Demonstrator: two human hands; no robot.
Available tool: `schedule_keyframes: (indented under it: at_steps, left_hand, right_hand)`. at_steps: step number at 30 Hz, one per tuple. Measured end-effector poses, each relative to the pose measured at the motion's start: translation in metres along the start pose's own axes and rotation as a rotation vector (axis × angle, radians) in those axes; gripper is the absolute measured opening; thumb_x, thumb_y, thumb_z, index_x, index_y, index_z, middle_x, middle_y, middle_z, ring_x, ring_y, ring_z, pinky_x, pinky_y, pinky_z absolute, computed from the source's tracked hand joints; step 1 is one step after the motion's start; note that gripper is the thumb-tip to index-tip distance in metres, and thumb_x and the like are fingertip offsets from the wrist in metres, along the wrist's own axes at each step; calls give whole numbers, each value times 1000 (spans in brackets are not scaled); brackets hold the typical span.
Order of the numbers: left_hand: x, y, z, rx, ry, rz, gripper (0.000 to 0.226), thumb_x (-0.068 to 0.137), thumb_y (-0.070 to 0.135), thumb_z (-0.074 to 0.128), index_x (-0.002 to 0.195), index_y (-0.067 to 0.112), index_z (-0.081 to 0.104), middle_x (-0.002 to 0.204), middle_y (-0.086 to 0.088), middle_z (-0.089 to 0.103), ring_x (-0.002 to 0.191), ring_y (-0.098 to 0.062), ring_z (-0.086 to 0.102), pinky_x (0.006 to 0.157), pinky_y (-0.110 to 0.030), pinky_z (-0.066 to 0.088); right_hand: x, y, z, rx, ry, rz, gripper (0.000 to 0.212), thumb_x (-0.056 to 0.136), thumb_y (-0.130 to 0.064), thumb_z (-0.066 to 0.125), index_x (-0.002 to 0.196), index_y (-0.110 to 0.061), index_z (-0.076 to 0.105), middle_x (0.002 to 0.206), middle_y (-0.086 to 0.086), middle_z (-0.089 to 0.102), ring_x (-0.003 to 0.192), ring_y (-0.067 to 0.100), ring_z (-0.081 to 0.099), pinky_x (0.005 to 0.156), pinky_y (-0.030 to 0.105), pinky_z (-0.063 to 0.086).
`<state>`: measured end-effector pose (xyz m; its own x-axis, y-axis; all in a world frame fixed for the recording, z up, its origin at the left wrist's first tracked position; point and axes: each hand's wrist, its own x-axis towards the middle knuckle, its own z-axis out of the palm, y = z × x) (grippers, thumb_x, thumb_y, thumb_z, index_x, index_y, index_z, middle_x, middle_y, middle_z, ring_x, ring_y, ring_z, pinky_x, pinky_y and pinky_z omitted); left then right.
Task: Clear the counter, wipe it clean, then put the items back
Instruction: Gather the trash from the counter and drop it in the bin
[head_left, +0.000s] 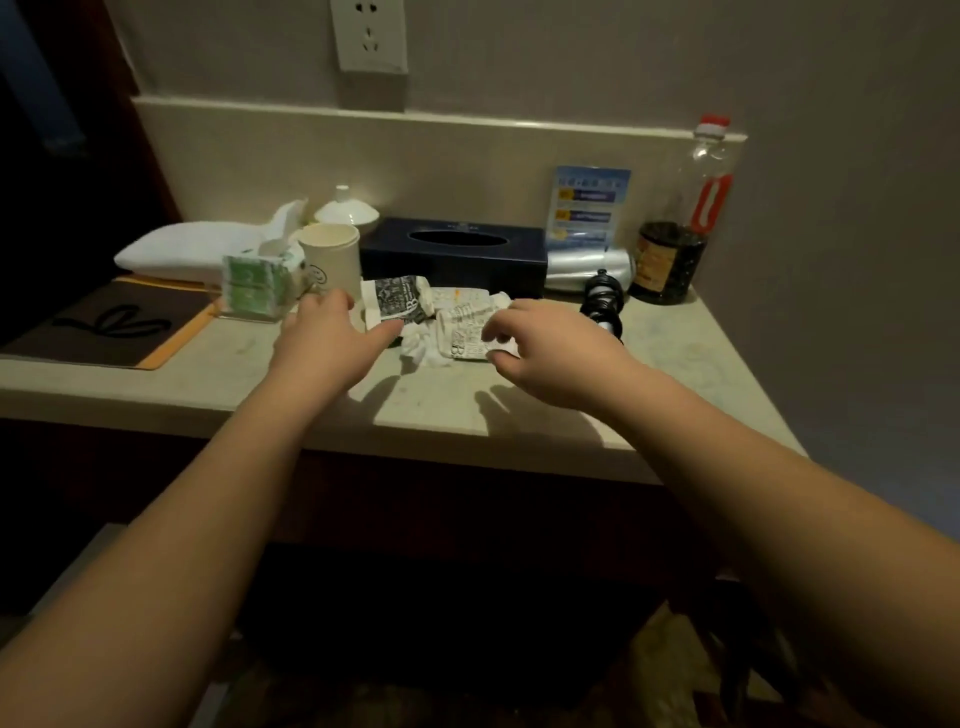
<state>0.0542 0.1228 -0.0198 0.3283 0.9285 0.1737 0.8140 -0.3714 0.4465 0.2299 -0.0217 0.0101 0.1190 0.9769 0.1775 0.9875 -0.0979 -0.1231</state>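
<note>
On the pale counter (223, 374) lie crumpled printed paper wrappers (397, 301) and a white tissue wad (421, 348). My left hand (327, 338) reaches over the counter with straight fingers, its tips touching the dark-printed wrapper. My right hand (545, 348) pinches the edge of the lighter crumpled wrapper (465, 332) between thumb and fingers. Behind them stand a dark tissue box (452, 254), a paper cup (332, 257), a green tissue pack (254, 283), a white lidded cup (345, 210) and a folded white towel (192, 249).
A soy sauce bottle with a red cap (680, 234) stands at the back right, beside a silver hair dryer (587, 270) with its coiled black cord (602, 306). A blue card (589, 208) leans on the wall. A brown mat (109, 325) lies at the left.
</note>
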Motion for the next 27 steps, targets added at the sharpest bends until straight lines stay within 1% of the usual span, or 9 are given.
schedule_keyframes:
  at_steps: [3, 8, 10, 13, 15, 19, 23, 25, 27]
  left_hand:
    - [24, 1, 2, 61, -77, -27, 87, 82, 73, 49, 142, 11, 37, 144, -18, 40, 129, -39, 41, 103, -49, 39]
    - [46, -9, 0, 264, -146, 31, 52, 89, 35, 49, 138, 16, 44, 139, -18, 45, 126, -38, 39, 101, -46, 36]
    - [50, -13, 3, 332, -178, 80, 44, 90, 27, 47, 133, 20, 49, 138, -17, 46, 125, -37, 39, 103, -45, 33]
    - [57, -22, 12, 385, -178, 128, 34, 94, 21, 46, 127, 20, 55, 138, -13, 49, 127, -36, 39, 106, -47, 28]
    - [62, -29, 15, 358, -117, 140, 30, 93, 15, 48, 120, 16, 61, 128, -12, 56, 119, -34, 45, 99, -44, 34]
    - [61, -35, 14, 188, -51, 139, 25, 89, 4, 51, 107, 13, 66, 111, -11, 63, 103, -31, 56, 79, -36, 43]
    - [46, -34, -5, -148, 62, 101, 20, 93, 9, 52, 104, 15, 67, 103, -6, 65, 92, -25, 59, 76, -36, 51]
    - [34, -34, -16, -408, 91, 46, 16, 93, 17, 57, 105, 19, 68, 99, 2, 65, 89, -18, 60, 78, -36, 53]
    - [21, -29, -24, -788, 73, -39, 11, 91, 15, 62, 99, 20, 69, 94, 3, 67, 84, -14, 62, 77, -35, 55]
  right_hand:
    - [38, -8, 8, -94, -14, -9, 34, 94, -37, 50, 126, -25, 56, 126, 0, 54, 115, 23, 49, 91, 38, 41]
    - [75, -27, 28, -150, -72, -74, 47, 91, -40, 56, 136, -31, 46, 133, 1, 50, 122, 26, 44, 95, 41, 36]
    - [85, -31, 31, -184, -131, -83, 51, 90, -44, 56, 138, -34, 44, 134, 1, 50, 124, 27, 42, 96, 41, 34]
    - [92, -35, 32, -288, -167, -114, 42, 92, -42, 53, 134, -38, 49, 127, -1, 53, 118, 26, 40, 94, 40, 33]
    - [92, -36, 34, -347, -154, -145, 35, 92, -38, 54, 127, -37, 56, 122, -3, 55, 114, 24, 41, 93, 41, 34]
    - [92, -35, 43, -325, -77, -185, 23, 93, -36, 53, 114, -31, 63, 113, -6, 58, 107, 20, 42, 89, 38, 32]
    - [93, -33, 46, -303, -40, -192, 19, 93, -34, 53, 108, -29, 64, 104, -8, 60, 105, 18, 45, 87, 36, 32]
    - [93, -32, 36, -101, 8, -109, 19, 93, -32, 53, 108, -27, 64, 101, -9, 61, 101, 15, 49, 85, 32, 36]
    - [89, -34, 18, 296, 98, 25, 16, 94, -30, 54, 107, -25, 63, 92, -13, 61, 85, 6, 55, 77, 25, 45]
